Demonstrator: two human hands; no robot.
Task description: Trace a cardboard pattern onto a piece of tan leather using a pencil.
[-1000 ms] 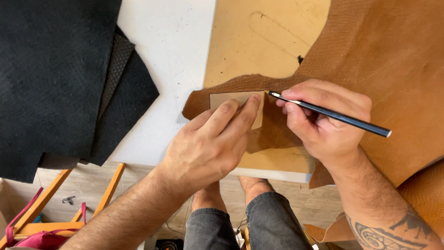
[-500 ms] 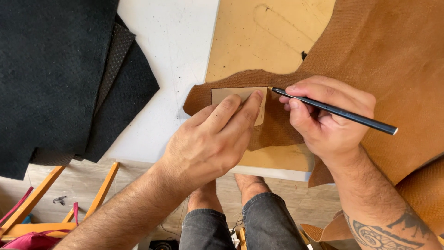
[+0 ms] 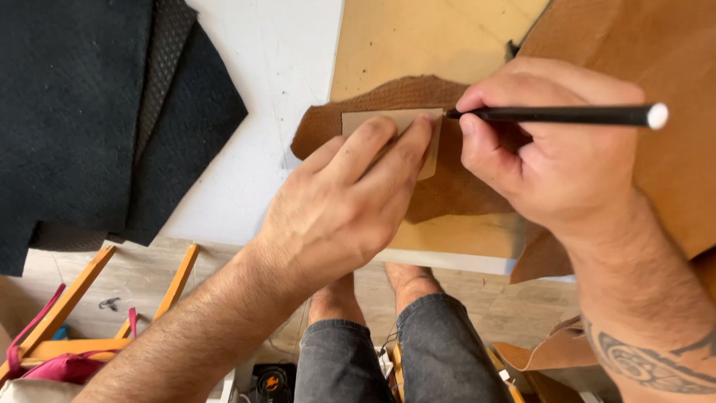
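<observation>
My left hand (image 3: 350,198) presses flat on a small tan card template (image 3: 373,121) that lies on a brown leather flap (image 3: 447,186). The fingertips hold the card's right part down. My right hand (image 3: 556,160) grips a black pencil (image 3: 567,115) with a white end. The pencil's tip touches the card's upper right corner. The leather flap belongs to a large brown hide (image 3: 664,89) spread to the right. Under the flap lies a tan cutting board (image 3: 418,37) on a white table (image 3: 261,89).
Dark leather sheets (image 3: 82,119) cover the table's left side, one with a perforated texture. Below the table edge are my legs in grey trousers (image 3: 395,358), bare feet, a wooden frame (image 3: 89,298) with pink straps, and leather scraps (image 3: 552,351) on the floor.
The view has shifted slightly. My right hand has turned the pencil closer to level, its tip staying at the card's upper right corner. My left hand keeps pressing the card.
</observation>
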